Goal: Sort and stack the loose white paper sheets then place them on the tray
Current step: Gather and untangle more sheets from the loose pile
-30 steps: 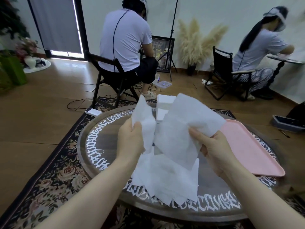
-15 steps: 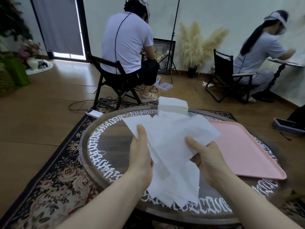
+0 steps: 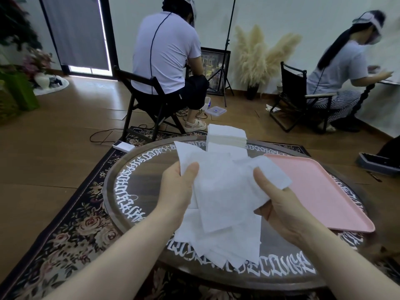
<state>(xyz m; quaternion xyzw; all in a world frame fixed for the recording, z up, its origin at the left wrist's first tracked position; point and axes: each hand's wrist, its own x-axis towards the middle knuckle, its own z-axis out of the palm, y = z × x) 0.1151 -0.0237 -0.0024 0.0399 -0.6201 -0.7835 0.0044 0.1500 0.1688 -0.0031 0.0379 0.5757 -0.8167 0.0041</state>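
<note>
At the centre of the frame the left hand (image 3: 179, 189) has its thumb pressed down on the upper left corner of a fan of loose white paper sheets (image 3: 225, 191), its other fingers hidden under the paper, so it pinches the bundle from that side. The right hand (image 3: 279, 204) does the same on the right, thumb laid over the sheets' right edge and fingers curled beneath. The held sheets hang above more sheets lying spread on the round table (image 3: 129, 191) toward the lower middle of the frame. A squared stack of white sheets (image 3: 226, 135) sits at the table's far rim, upper centre. The pink tray (image 3: 320, 191) lies on the table at centre right, just beside the right hand, with nothing on it.
</note>
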